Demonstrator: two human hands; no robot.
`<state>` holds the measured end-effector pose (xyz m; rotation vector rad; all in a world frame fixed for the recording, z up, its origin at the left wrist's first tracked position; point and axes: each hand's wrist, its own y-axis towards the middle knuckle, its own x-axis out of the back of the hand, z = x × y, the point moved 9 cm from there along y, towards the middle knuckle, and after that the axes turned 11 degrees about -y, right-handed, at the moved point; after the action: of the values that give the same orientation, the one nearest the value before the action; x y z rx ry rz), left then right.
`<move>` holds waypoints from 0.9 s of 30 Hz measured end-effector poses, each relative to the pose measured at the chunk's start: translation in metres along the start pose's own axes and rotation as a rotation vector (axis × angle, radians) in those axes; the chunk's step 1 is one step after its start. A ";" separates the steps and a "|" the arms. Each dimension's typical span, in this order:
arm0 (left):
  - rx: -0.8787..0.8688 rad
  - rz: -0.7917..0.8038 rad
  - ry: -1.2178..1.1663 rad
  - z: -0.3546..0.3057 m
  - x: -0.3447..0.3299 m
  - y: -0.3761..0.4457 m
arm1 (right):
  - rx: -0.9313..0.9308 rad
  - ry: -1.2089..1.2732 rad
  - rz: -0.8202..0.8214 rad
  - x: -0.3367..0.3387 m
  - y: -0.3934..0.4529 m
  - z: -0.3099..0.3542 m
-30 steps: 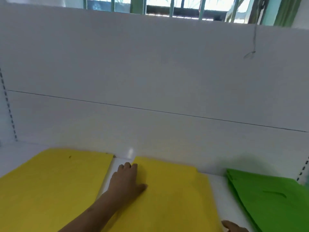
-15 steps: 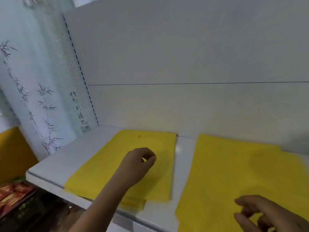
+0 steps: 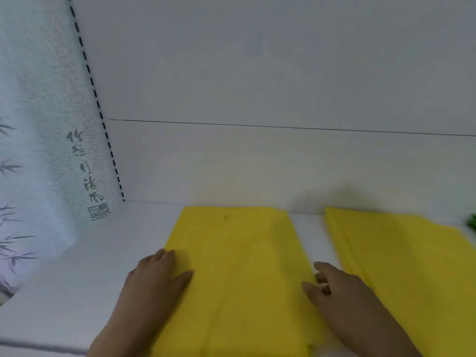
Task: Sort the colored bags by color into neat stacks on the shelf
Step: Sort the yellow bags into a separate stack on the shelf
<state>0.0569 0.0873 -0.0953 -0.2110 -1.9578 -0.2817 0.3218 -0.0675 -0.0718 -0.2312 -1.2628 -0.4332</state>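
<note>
Two stacks of yellow bags lie flat on the white shelf (image 3: 77,292). The left yellow stack (image 3: 239,274) is in the middle of the view, and the right yellow stack (image 3: 407,274) lies beside it with a narrow white gap between. My left hand (image 3: 157,282) rests flat on the left edge of the left stack, fingers spread. At that stack's right edge, my right hand (image 3: 342,292) lies with its fingers apart and holds nothing. A sliver of a green bag (image 3: 472,222) shows at the far right edge.
The shelf's white back panel (image 3: 257,155) rises right behind the stacks. A slotted upright (image 3: 103,119) marks the shelf's left end, with a bamboo-print curtain (image 3: 38,150) beyond it. The shelf's front edge (image 3: 38,345) runs along the lower left.
The view has swung left and down. My left hand moved from the right yellow stack to the left stack's left edge; my right hand came up to that stack's right edge.
</note>
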 end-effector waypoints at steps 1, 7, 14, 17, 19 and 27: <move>-0.018 -0.008 -0.015 0.001 0.002 0.000 | -0.025 0.028 0.039 -0.006 0.001 0.001; -0.092 -0.016 -0.094 0.006 0.007 -0.003 | -0.137 0.172 0.101 -0.020 0.000 0.005; -0.085 0.005 -0.170 0.002 0.011 0.002 | -0.131 0.121 0.091 -0.012 -0.002 0.015; -0.076 0.057 -0.175 0.002 0.007 0.004 | -0.116 0.076 0.065 -0.009 -0.005 0.015; -0.080 0.087 -0.152 -0.002 0.005 0.005 | -0.112 0.052 0.052 -0.004 -0.007 0.020; -0.171 0.088 0.004 -0.025 0.010 -0.003 | -0.108 0.101 0.052 -0.008 -0.016 0.027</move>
<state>0.0737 0.0779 -0.0766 -0.4069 -1.9153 -0.3917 0.2895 -0.0697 -0.0722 -0.3293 -1.1333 -0.4634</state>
